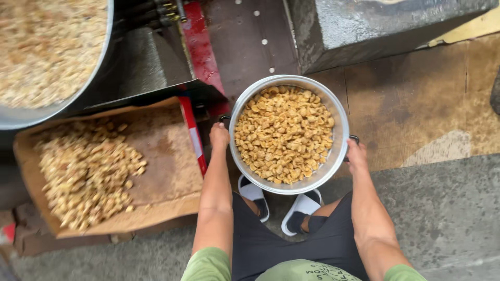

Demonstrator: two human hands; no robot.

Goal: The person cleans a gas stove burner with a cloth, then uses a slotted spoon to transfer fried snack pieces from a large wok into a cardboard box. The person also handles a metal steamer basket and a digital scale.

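Observation:
I hold a round metal pot (338, 112) in front of me, filled with small tan fried snack pieces (284, 134). My left hand (219, 136) grips the pot's dark left handle. My right hand (356, 154) grips the handle on the right side. The pot hangs level above my feet, which are in black-and-white slides (302, 208).
A cardboard tray (166, 156) at left carries a heap of the same snack pieces (86, 171). A big metal basin (31, 117) of lighter pieces fills the top left corner. A red-edged machine part (200, 49) and a grey block (364, 26) stand ahead.

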